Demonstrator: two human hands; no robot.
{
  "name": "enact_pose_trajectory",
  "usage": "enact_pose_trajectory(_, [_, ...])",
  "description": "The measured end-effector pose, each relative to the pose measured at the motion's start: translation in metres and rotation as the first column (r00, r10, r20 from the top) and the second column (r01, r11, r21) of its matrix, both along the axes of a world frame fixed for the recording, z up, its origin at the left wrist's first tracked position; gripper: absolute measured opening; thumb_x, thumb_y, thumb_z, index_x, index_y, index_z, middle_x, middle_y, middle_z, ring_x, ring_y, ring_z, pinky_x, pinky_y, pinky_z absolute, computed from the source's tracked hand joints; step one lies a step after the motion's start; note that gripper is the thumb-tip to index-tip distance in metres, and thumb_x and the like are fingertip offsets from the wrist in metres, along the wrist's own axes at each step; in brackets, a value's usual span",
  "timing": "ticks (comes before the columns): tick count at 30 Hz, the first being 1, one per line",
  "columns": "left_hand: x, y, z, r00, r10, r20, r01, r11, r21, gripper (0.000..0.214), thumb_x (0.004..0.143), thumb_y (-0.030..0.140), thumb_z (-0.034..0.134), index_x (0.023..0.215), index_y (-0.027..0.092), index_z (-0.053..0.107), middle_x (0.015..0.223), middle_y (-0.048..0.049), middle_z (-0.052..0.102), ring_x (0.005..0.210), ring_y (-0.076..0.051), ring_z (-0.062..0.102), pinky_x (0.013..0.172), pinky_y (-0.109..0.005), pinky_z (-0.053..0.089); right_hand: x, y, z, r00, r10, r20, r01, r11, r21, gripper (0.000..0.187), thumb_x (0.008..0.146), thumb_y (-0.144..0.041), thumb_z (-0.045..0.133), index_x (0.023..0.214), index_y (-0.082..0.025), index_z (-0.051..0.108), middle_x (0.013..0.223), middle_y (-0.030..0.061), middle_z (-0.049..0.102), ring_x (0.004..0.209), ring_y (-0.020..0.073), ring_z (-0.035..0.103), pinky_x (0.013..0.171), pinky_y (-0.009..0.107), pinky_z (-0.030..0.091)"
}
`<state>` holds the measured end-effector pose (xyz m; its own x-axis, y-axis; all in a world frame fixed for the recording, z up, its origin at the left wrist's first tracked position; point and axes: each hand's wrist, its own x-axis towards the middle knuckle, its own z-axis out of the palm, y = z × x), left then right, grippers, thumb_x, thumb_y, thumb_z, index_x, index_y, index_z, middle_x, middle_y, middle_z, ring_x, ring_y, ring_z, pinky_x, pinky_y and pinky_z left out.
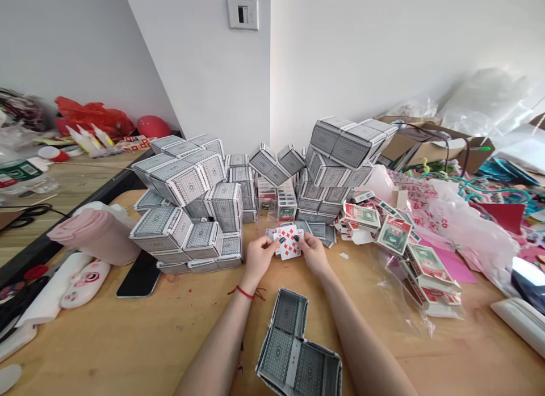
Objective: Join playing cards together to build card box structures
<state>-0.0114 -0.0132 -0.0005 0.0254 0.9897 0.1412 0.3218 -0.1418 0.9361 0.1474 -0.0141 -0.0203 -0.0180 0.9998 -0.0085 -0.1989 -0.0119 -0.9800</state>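
My left hand [263,257] and my right hand [314,254] pinch a few playing cards [290,245] between them, a ten of diamonds in front, just above the table. More grey-backed cards [321,231] lie on the table behind my right hand. Between my forearms stands an L-shaped block [293,348] made of folded grey-patterned cards. Stacks of similar card blocks rise on the left [187,197] and on the right [336,163]. At the back, a small card piece [276,163] bridges the gap, with card packs [286,206] beneath it.
Several opened red and green card boxes [394,234] lie to the right with clear plastic bags [451,209]. A black phone [139,276], a pink roll [96,234] and a white pouch [86,282] rest on the left. Cardboard boxes [430,143] stand at the back right.
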Motion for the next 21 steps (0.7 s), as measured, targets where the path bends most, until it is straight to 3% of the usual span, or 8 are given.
enact_pose_trajectory(4, [0.0,0.003,-0.005,0.996,-0.026,0.083,0.027,1.0,-0.011,0.021,0.069,0.034,0.055,0.071,0.014,0.061,0.064,-0.0009,0.06,0.057,-0.011,0.05,0.053,-0.02,0.038,0.0,-0.001,0.001,0.998,0.05,0.032,-0.05,0.999,0.004,0.029,0.068,-0.045,0.059,0.078,-0.018,0.058,0.07,0.0021,0.063,0.058,0.0147,0.053,0.058,0.028,0.042])
enact_pose_trajectory(8, [-0.001,0.005,-0.009,0.998,0.01,0.061,-0.009,1.0,-0.015,0.023,0.069,0.035,0.056,0.063,0.013,0.06,0.056,0.0001,0.056,0.053,-0.01,0.048,0.05,-0.02,0.036,-0.002,-0.002,0.005,0.996,0.052,0.067,-0.053,0.998,0.021,0.029,0.069,-0.045,0.058,0.078,-0.018,0.059,0.07,0.002,0.064,0.06,0.0152,0.054,0.06,0.028,0.043])
enact_pose_trajectory(21, [-0.004,0.008,-0.013,0.989,-0.028,0.148,0.037,0.997,-0.064,0.023,0.068,0.032,0.056,0.075,0.013,0.065,0.067,-0.0034,0.065,0.061,-0.014,0.057,0.056,-0.023,0.042,-0.003,0.0,0.003,0.991,0.015,0.133,-0.009,0.999,-0.045,0.034,0.064,-0.049,0.06,0.068,-0.016,0.06,0.061,0.0023,0.062,0.057,0.0159,0.053,0.052,0.026,0.04])
